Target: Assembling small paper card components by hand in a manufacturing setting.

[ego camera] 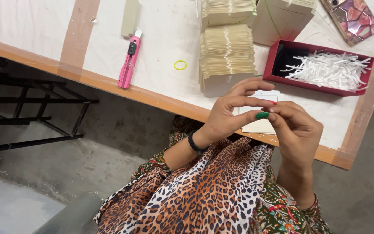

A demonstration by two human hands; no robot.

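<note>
My left hand (232, 115) and my right hand (297, 130) meet fingertip to fingertip above the near edge of the table (35, 26). Their fingers are pinched together on something too small to make out. Under them lies a pale flat card (262, 125). Just beyond it stand stacks of folded cream cards (226, 54). To the right sits a red box (312, 84) holding thin white paper strips (330, 69).
A pink utility knife (128, 60) lies near the table's front edge, with a yellow rubber band (180, 65) beside it. A phone in a patterned case (353, 17) rests at the far right. A black metal frame (35, 117) stands on the floor to the left.
</note>
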